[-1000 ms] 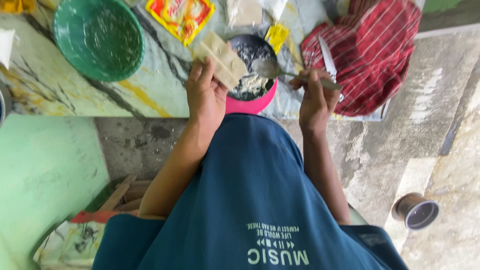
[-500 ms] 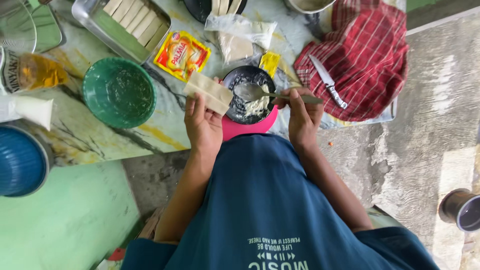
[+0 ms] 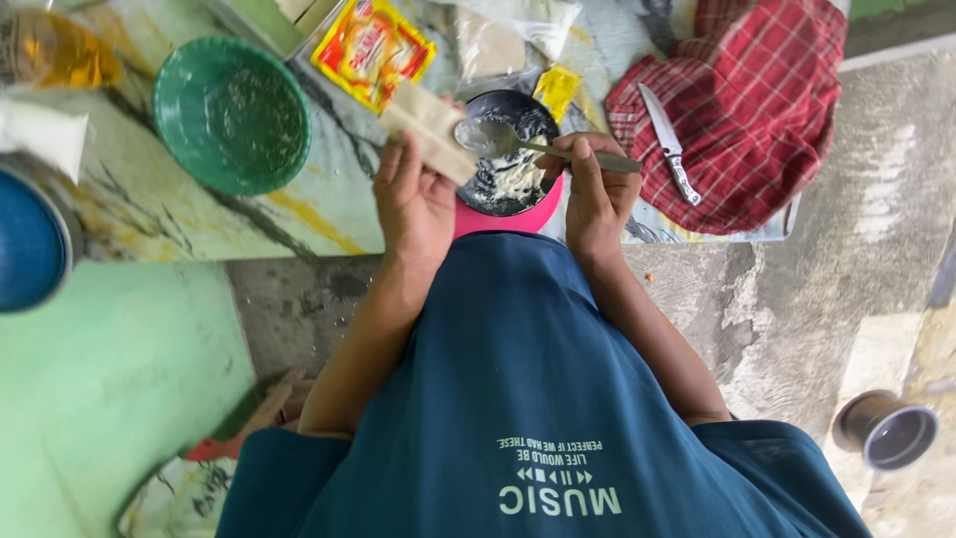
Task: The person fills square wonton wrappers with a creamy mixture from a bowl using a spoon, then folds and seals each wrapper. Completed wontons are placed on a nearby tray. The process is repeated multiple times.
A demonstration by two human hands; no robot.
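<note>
My left hand holds a flat pale rectangular slab over the counter edge, beside a dark bowl. That bowl holds white paste and sits on a pink dish. My right hand grips a metal spoon by its handle. The spoon's bowl carries some white paste and hovers above the dark bowl, close to the slab.
A green basket stands left on the marble counter. A red-yellow packet, a clear bag and a small yellow sachet lie behind. A knife rests on a red checked cloth. A blue container is far left.
The view has shifted over the counter. The spoon now sits lifted over the dark bowl, nearer the slab in my left hand.
</note>
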